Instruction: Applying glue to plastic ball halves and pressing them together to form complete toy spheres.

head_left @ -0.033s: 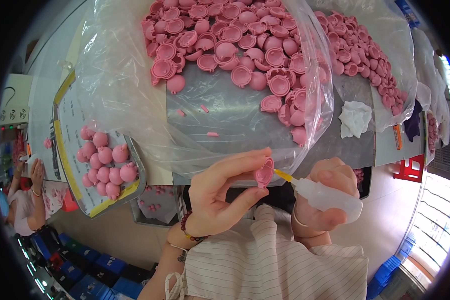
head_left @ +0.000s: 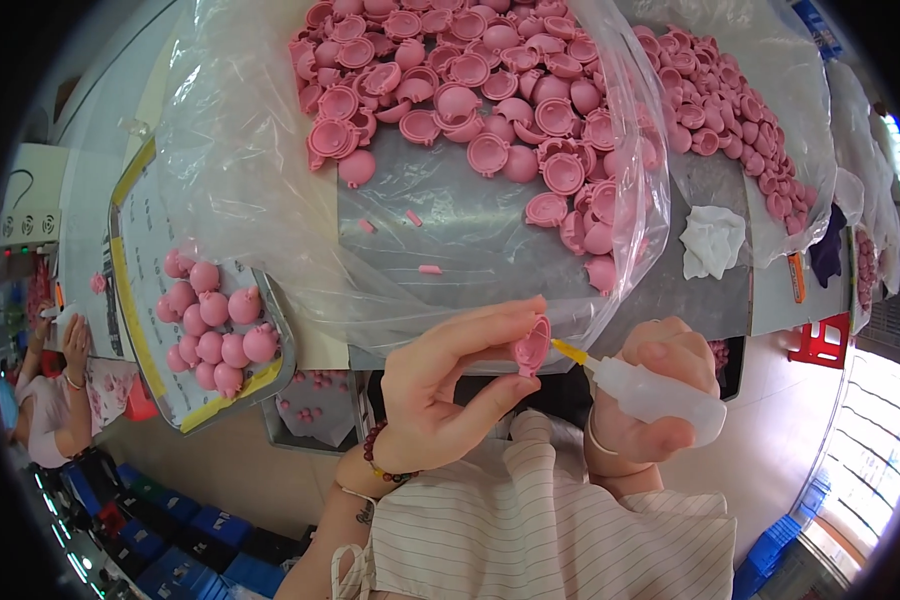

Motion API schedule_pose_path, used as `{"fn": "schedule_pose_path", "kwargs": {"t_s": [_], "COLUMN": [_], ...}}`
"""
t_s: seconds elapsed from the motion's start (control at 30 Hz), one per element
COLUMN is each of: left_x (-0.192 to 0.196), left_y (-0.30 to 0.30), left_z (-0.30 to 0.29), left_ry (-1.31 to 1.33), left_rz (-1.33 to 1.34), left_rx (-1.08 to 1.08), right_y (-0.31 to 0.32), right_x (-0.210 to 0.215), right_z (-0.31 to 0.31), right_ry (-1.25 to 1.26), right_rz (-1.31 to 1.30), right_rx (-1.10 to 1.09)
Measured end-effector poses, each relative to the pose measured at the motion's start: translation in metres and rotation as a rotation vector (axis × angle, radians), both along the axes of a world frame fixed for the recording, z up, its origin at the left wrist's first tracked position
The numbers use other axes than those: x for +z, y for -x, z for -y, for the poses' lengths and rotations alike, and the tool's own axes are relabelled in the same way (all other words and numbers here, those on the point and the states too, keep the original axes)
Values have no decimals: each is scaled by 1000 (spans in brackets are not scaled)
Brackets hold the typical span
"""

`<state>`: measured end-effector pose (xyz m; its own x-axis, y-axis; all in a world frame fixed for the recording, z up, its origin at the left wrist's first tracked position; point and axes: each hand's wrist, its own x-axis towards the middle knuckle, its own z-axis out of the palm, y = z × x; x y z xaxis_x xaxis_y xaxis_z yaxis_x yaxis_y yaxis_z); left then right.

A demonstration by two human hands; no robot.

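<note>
My left hand (head_left: 450, 395) pinches a pink hollow half-shell (head_left: 533, 343) between thumb and fingertips, its open side turned to the right. In my right hand (head_left: 660, 375) is a translucent squeeze bottle (head_left: 660, 402), held tilted with its yellow nozzle (head_left: 570, 350) pointing at the shell's rim. The nozzle tip is at or just beside the rim; whether it touches, I cannot tell. Beyond my hands, a heap of pink half-shells (head_left: 470, 70) lies on the grey work surface inside a clear plastic bag (head_left: 240, 120).
At the left, closed pink balls (head_left: 210, 347) sit on a tray with yellow-taped edges (head_left: 135, 345). A second shell heap (head_left: 740, 125) lies right, near a crumpled white cloth (head_left: 712, 242) and an orange object (head_left: 796, 278). A co-worker's hands (head_left: 74, 345) are far left.
</note>
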<state>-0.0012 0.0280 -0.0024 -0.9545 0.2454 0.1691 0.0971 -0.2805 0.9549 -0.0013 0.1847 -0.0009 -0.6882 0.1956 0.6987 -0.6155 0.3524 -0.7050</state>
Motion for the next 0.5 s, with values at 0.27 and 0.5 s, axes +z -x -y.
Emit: {"fn": "schedule_pose_path", "kwargs": {"t_s": [0.27, 0.5], "left_x": [0, 3], "left_y": [4, -3], "left_z": [7, 22], "left_ry": [-410, -859], "left_rz": [78, 217], "left_rx": [-300, -483], "right_y": [-13, -5], "right_x": [-13, -4], "right_z": [-32, -146], "right_ry": [900, -262], "right_rz": [-208, 190], "right_rx": [211, -724]}}
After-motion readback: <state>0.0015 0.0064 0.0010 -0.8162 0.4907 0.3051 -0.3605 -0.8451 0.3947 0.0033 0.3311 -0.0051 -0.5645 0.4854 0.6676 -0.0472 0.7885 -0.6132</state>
